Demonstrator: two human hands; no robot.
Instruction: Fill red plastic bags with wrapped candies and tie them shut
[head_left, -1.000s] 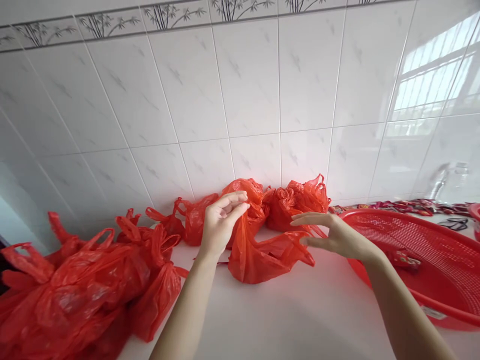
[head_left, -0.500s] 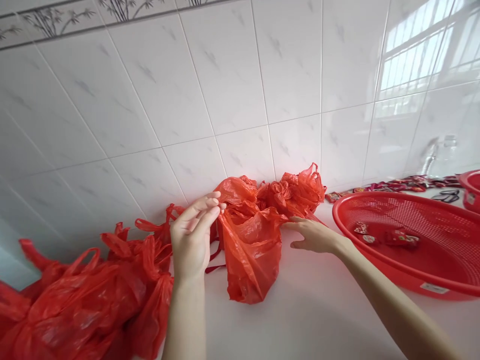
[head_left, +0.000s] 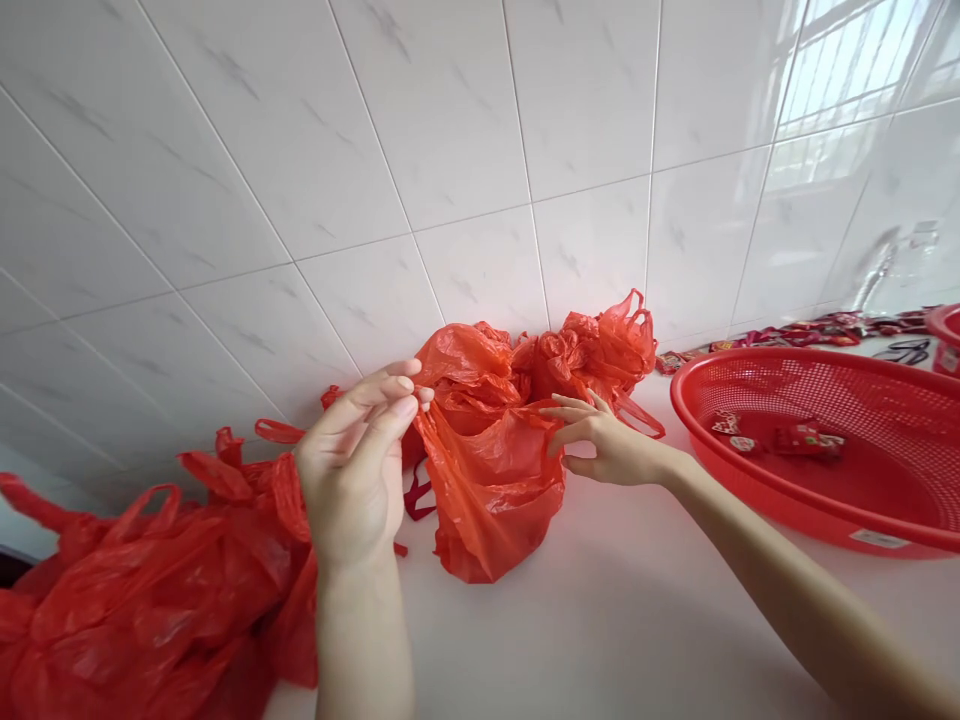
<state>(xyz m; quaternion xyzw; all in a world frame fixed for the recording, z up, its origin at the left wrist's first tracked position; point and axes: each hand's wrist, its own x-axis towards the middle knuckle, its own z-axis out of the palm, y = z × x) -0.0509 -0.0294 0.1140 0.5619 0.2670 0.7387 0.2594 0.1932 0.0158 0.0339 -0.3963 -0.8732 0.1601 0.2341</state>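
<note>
A red plastic bag (head_left: pixel 495 500) hangs with its mouth spread above the white tabletop, low in the middle of the view. My left hand (head_left: pixel 360 460) pinches its left handle between thumb and fingertips. At the bag's right rim is my right hand (head_left: pixel 611 440), fingers apart and touching the plastic, with the thumb away from it. What the bag holds, if anything, cannot be made out.
Filled red bags (head_left: pixel 165 600) are heaped at the left. Crumpled red bags (head_left: pixel 577 350) lie against the tiled wall (head_left: pixel 465 130). On the right stands a red plastic basket (head_left: pixel 757 505) with a few small packets (head_left: pixel 806 440); more packets (head_left: pixel 825 328) line the wall behind.
The view has tilted down a little. My left hand has drawn the bag's handle leftward, widening the mouth. My right hand has moved onto the right rim, its fingers spreading.
</note>
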